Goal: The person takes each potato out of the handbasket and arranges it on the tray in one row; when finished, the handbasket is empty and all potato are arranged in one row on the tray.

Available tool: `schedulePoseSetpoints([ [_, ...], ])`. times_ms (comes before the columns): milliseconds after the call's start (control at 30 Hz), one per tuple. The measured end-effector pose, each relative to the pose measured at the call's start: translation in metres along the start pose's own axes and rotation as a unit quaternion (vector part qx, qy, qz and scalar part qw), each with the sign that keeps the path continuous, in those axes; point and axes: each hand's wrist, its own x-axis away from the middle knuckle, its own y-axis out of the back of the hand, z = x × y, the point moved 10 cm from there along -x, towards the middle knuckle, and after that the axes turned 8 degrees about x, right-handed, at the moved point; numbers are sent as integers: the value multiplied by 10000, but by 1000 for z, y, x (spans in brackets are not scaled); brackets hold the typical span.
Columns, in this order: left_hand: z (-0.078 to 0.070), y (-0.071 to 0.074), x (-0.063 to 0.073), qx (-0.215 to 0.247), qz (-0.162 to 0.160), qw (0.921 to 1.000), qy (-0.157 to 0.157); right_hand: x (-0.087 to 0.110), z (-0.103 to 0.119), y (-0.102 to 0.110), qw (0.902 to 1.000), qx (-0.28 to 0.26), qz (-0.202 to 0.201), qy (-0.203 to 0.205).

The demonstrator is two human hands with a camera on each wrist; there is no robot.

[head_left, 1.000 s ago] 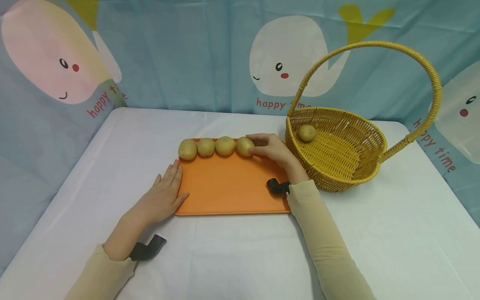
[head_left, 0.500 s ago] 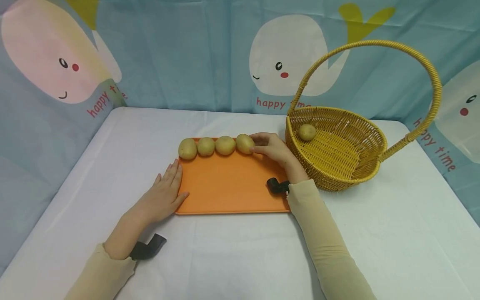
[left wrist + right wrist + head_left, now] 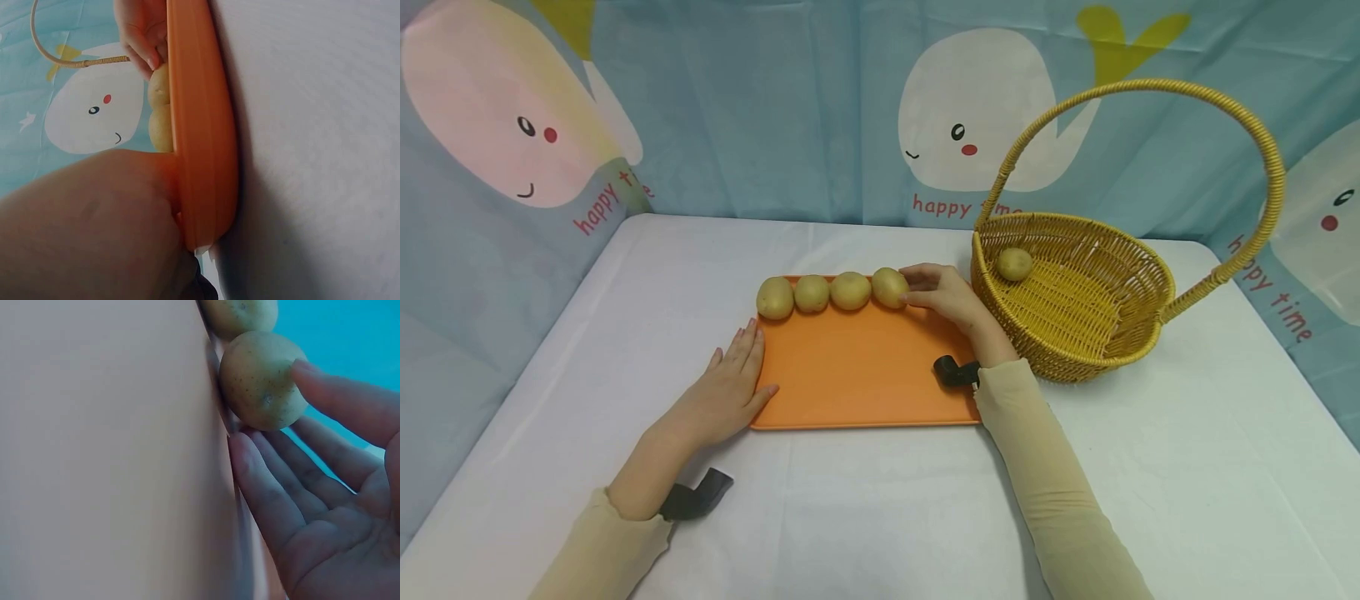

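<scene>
Four-sided and orange, a tray (image 3: 857, 375) lies on the white cloth with several potatoes in a row along its far edge. At the row's right end, my right hand (image 3: 947, 296) touches a potato (image 3: 890, 287). In the right wrist view its thumb (image 3: 312, 378) overlaps that potato (image 3: 262, 381), and the other fingers reach loosely beside and under it. My left hand (image 3: 726, 392) lies with straight fingers along the tray's left edge. The left wrist view shows this hand (image 3: 100, 219) against the tray's side (image 3: 203, 137), its fingers mostly hidden.
Right of the tray stands a yellow woven basket (image 3: 1142, 337) with a tall arched handle, one potato (image 3: 1014, 265) inside at its left. Dark wrist mounts (image 3: 700, 494) stick out from both wrists. A blue whale-print curtain (image 3: 775, 108) closes off the back.
The rightmost potato has shifted slightly away from me, and my right fingers have drawn back a little to its right side. My left hand stays where it was.
</scene>
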Motion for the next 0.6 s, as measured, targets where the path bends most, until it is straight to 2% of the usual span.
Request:
schedulePoseSetpoints([
  [233, 0, 0, 0, -20, 22, 10000, 2, 1, 3, 12, 9978, -329, -557, 124],
  [467, -3, 3, -1, -31, -47, 10000, -56, 2, 4, 16, 9957, -560, -731, 114],
  [600, -3, 2, 0, -41, -59, 10000, -53, 4, 14, 20, 9945, -582, -843, 209],
])
